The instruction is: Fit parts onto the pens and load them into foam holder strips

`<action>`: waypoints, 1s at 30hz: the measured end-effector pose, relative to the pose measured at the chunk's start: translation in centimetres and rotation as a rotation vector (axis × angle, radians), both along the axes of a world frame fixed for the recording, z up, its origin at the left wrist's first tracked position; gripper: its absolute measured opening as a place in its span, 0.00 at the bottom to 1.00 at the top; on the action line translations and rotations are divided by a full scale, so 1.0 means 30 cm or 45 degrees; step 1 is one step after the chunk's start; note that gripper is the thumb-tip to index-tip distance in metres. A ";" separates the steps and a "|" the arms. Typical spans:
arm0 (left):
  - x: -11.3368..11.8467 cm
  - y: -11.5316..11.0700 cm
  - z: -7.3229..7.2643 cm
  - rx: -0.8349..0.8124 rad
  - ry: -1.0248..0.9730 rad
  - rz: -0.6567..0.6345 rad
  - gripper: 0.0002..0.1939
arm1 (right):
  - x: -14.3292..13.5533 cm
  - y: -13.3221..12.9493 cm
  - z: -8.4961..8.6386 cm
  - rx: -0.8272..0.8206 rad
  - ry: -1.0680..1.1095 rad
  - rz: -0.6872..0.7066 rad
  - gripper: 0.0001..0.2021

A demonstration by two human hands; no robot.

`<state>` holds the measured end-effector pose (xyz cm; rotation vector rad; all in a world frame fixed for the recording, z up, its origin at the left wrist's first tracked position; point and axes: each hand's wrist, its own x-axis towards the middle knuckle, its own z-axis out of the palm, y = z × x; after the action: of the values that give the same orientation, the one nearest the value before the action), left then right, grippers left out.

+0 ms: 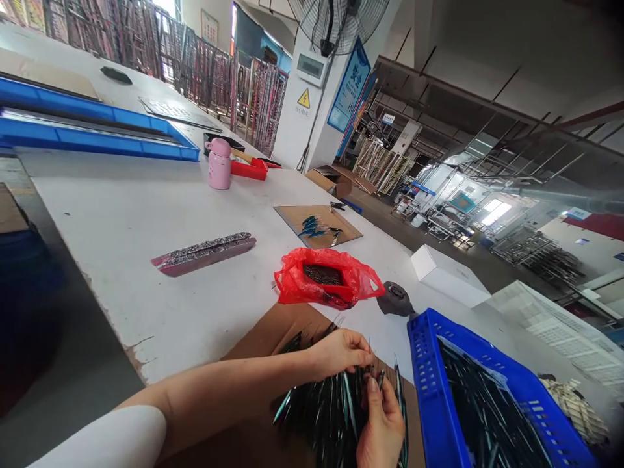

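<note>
Over a pile of long, thin, glossy dark-green pieces (336, 416) on brown cardboard (273, 328), my two hands nearly meet. My left hand (341, 352) comes across from the left, its thumb and fingers pinched at a thin wire-like tip. Just below it, my right hand (383, 422) is closed, thumb against fingers, on one of the slender dark pieces. The fingers partly hide where the two hands join. Beyond them lies an open red plastic bag (287, 286) holding many thin dark items. To the right, a blue crate (429, 390) is filled with similar dark pieces.
A dark grey roll (394, 299) and a white box (448, 276) lie right of the bag. Farther off are a cardboard sheet (292, 214) with blue-green pieces, a foil-like strip (205, 255), a pink bottle (220, 166), a red tray (251, 170) and a long blue tray (107, 140).
</note>
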<state>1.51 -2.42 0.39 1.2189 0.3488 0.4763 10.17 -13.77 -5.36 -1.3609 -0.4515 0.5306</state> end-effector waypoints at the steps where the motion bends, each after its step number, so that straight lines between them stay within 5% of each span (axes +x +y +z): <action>1: -0.001 -0.002 -0.002 -0.009 0.005 -0.011 0.14 | -0.003 0.001 0.005 -0.002 0.030 0.011 0.20; 10: 0.007 -0.033 -0.018 0.044 0.060 -0.064 0.11 | -0.019 -0.001 0.037 0.025 0.086 0.008 0.16; 13: 0.010 -0.023 -0.022 0.131 0.005 0.045 0.12 | -0.002 -0.007 0.021 -0.002 0.085 -0.036 0.17; 17: -0.014 0.013 0.005 0.803 -0.021 0.379 0.11 | 0.029 -0.023 0.008 -0.187 -0.045 -0.134 0.20; 20: -0.036 0.030 0.024 1.498 -0.036 0.363 0.10 | 0.045 -0.029 0.007 -0.321 -0.189 -0.172 0.22; 23: -0.038 0.026 0.011 1.833 0.034 0.315 0.09 | 0.048 -0.031 0.004 -0.333 -0.216 -0.120 0.22; 27: -0.022 0.021 -0.022 1.914 0.134 0.306 0.08 | 0.048 -0.038 -0.001 -0.342 -0.237 -0.070 0.23; 30: -0.015 0.025 -0.020 1.631 0.169 0.307 0.08 | 0.047 -0.045 -0.001 -0.316 -0.253 -0.049 0.25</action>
<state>1.05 -1.68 -0.20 2.4727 0.2948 0.8820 11.59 -15.12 -5.40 -1.6666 -0.5327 0.4316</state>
